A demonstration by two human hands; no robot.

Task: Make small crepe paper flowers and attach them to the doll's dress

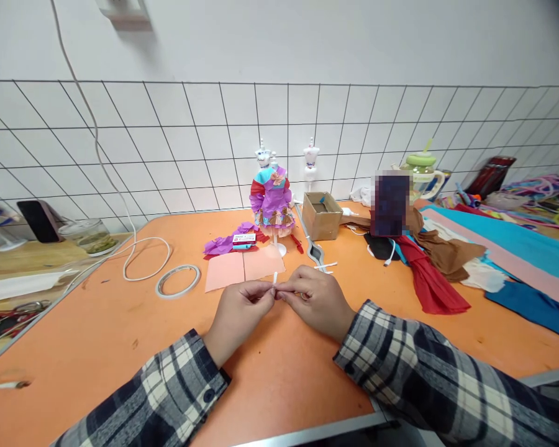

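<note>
My left hand (243,313) and my right hand (320,303) meet above the orange table (279,385), their fingertips pinched together. Between them a short, narrow white strip (275,277) sticks up; its lower end is hidden by the fingers. Both hands appear to grip this strip. Just beyond my right hand lie a few thin white strips (327,266). Past my left hand are pink paper sheets (226,270), with a roll of tape (177,281) to their left.
Behind the pink sheets stands a small dress form in a purple ruffled dress (274,202). To its right are a cardboard box (322,215), a bare white dress form (311,160), red crepe paper (435,279) and a green-lidded jug (422,171). A white cable (130,248) loops at left.
</note>
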